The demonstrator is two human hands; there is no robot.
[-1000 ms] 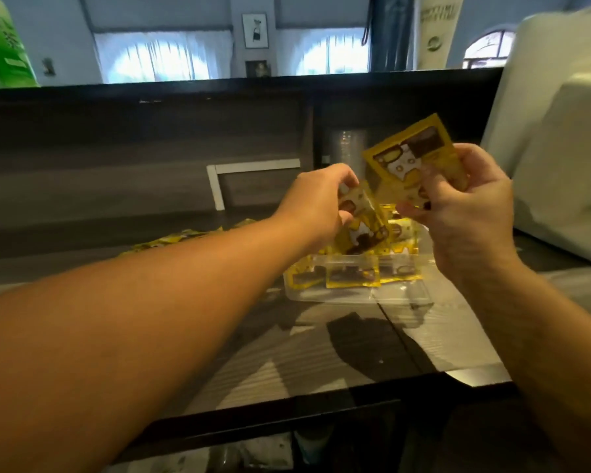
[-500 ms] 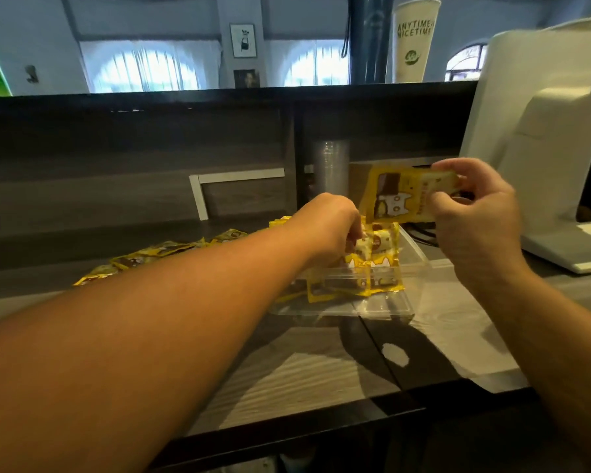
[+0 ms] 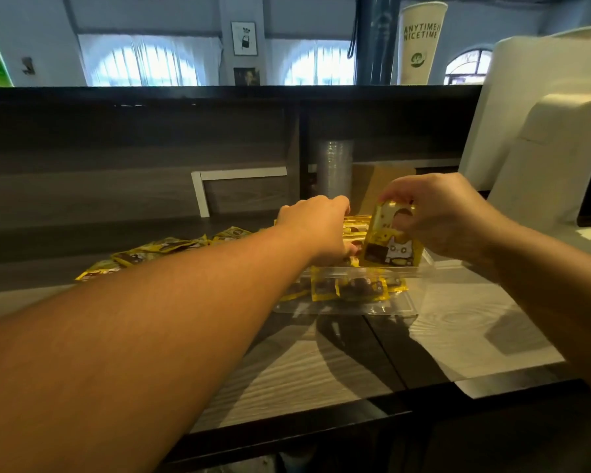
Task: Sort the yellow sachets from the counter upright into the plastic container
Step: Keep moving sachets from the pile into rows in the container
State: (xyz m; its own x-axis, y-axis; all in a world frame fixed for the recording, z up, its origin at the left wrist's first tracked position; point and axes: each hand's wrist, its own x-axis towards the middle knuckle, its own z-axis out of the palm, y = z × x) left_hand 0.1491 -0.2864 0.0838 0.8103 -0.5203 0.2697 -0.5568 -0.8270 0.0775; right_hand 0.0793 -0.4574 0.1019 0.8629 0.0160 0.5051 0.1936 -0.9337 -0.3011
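A clear plastic container (image 3: 345, 307) stands on the counter with several yellow sachets (image 3: 352, 288) upright inside it. My right hand (image 3: 440, 216) pinches the top of one yellow sachet (image 3: 391, 249) printed with a white cat, holding it upright at the container's right side. My left hand (image 3: 318, 230) reaches into the container from the left, fingers curled down against the standing sachets; whether it grips one is hidden. More loose yellow sachets (image 3: 144, 254) lie in a flat row on the counter to the left.
A large white machine (image 3: 546, 131) stands at the right. A stack of clear cups (image 3: 333, 169) and a brown paper bag (image 3: 372, 182) sit behind the container under a dark raised ledge (image 3: 219, 93). The counter's front edge (image 3: 321, 421) is near me.
My right hand has lowered its sachet from above and turned it upright at the container. My left hand has pushed its sachet down among the standing ones.
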